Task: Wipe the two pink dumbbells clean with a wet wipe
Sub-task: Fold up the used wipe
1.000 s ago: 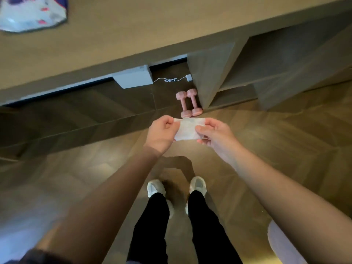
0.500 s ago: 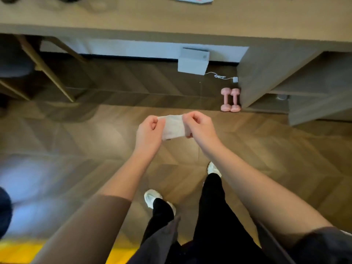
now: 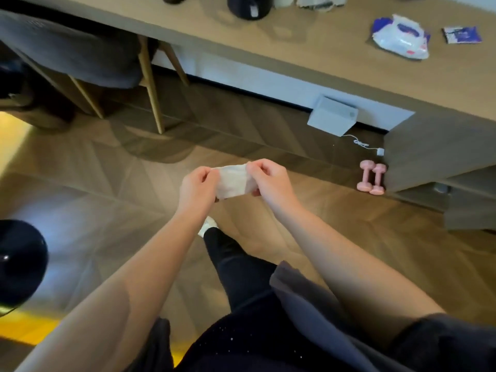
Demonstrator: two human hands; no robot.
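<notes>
The wet wipe (image 3: pixel 232 181) is held between both hands in front of the body: its left edge is pinched by the curled fingers and thumb of the left hand (image 3: pixel 197 187), its right edge by those of the right hand (image 3: pixel 268 183), and the sheet is drawn out between them, only partly opened. The pink dumbbells (image 3: pixel 365 176) are found at about 3 o'clock from the hands, well apart from them, lying side by side on the wooden floor (image 3: pixel 107 210), just beside the foot of the cabinet panel (image 3: pixel 429 157) that carries the worktop (image 3: pixel 322 55). No contact between wipe and dumbbells is seen. A grey box (image 3: pixel 332 118) is set against the wall under the worktop at about 2 o'clock; farther out, between 1 and 2 o'clock, a wipe pack (image 3: pixel 401 37) is seen lying on the worktop, with a small sachet (image 3: pixel 462 34) near it at its 3 o'clock, and a chair (image 3: pixel 67 49) is tucked in at 10 o'clock. By these signs the fetching of a wipe can be judged done and its unfolding to be the step in hand; the wiping itself is judged not yet begun. Left to be done are the approach to the dumbbells, which calls for bending down to the floor, and the wiping of both of them, one after the other.
</notes>
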